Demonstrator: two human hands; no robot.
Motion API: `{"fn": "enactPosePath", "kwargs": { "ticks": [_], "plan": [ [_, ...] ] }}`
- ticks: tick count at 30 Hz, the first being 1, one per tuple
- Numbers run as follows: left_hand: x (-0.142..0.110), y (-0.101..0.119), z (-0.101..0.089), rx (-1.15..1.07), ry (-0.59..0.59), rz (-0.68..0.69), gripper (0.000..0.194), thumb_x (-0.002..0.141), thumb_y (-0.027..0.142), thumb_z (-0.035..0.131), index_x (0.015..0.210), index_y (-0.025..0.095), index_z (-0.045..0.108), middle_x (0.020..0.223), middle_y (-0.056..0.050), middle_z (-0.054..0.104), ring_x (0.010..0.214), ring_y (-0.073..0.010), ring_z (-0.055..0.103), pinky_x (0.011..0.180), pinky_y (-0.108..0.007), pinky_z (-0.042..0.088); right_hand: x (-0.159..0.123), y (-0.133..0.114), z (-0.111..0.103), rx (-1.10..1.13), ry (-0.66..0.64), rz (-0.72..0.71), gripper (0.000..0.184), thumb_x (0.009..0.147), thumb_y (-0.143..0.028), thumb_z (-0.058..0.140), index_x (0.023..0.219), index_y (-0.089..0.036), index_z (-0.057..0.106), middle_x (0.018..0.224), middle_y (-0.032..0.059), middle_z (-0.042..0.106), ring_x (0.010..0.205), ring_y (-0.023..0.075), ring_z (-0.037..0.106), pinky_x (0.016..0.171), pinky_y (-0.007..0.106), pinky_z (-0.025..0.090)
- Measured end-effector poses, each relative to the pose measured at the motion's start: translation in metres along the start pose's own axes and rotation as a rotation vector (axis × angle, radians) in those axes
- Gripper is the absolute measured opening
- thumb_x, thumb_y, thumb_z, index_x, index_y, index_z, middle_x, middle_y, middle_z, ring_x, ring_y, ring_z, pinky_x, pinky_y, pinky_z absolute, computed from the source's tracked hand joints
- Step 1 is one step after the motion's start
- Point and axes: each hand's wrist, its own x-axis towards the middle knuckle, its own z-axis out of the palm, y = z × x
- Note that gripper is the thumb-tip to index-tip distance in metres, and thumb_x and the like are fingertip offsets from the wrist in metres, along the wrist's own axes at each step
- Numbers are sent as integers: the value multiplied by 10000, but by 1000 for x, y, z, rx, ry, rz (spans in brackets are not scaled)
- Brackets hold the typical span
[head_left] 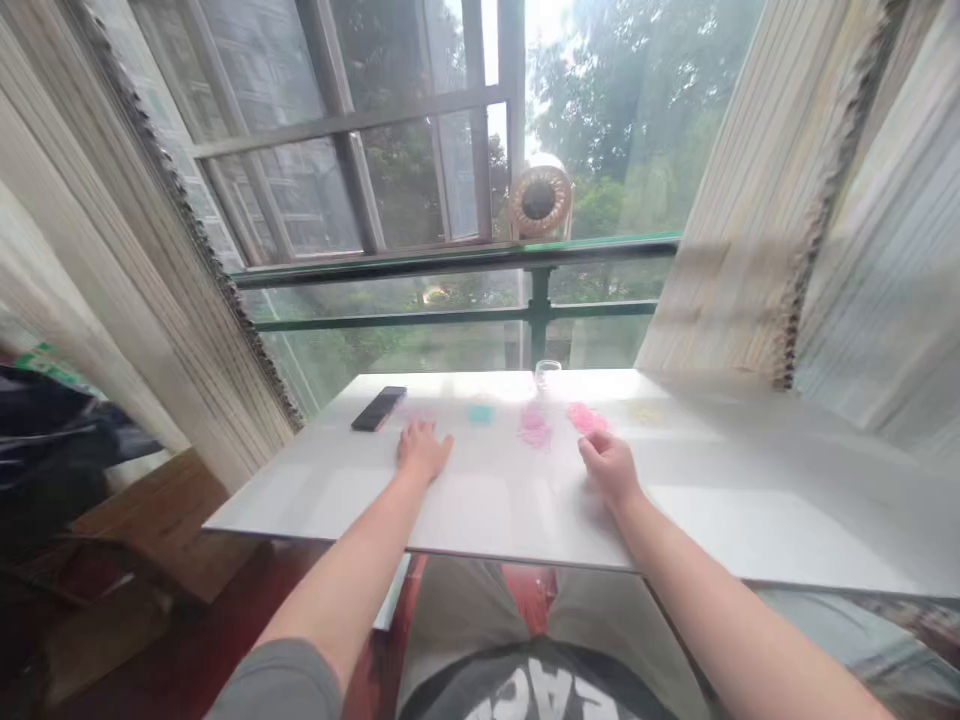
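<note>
Both my arms reach over a white tabletop (465, 510). My left hand (422, 449) lies flat on the table, fingers stretched out, holding nothing. My right hand (609, 464) rests on the table with its fingers curled loosely; whether anything is in them I cannot make out. Just beyond the right hand lies a small bright pink heap (586, 417). A paler pink heap (534, 427) and a teal patch (480, 412) lie between the hands, farther back. A faint yellow patch (649, 410) lies to the right.
A black phone (379, 408) lies at the table's back left. A small clear glass (547, 377) stands at the far edge. Behind are a green railing (525, 255), a small round fan (540, 200), windows and curtains on both sides. A dark chair (45, 450) stands at left.
</note>
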Motion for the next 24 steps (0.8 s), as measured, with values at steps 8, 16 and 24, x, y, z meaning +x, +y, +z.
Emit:
{"fn": "enactPosePath", "kwargs": {
  "ticks": [8, 16, 24],
  "plan": [
    [15, -13, 0, -30, -27, -91, 626, 797, 540, 423, 1309, 182, 467, 1463, -124, 334, 1330, -343, 273, 1059, -482, 240, -2, 1, -3, -11, 8, -32, 223, 682, -322, 494, 511, -196, 425, 456, -47, 398, 463, 108, 400, 475, 226, 327],
    [12, -11, 2, -102, 47, -88, 561, 789, 501, 474, 1254, 190, 512, 1408, -135, 417, 1304, -341, 325, 1052, -476, 258, -1, 3, -3, -14, 0, -18, 214, 690, -318, 493, 524, -193, 439, 471, -45, 421, 471, 111, 412, 481, 226, 338],
    [14, -22, 1, -279, 139, -80, 369, 782, 310, 535, 1125, 187, 593, 1168, -121, 630, 1101, -271, 556, 918, -363, 417, 0, 4, -3, -23, 7, -17, 209, 686, -323, 488, 526, -191, 457, 467, -42, 434, 478, 116, 424, 494, 231, 345]
  ]
}}
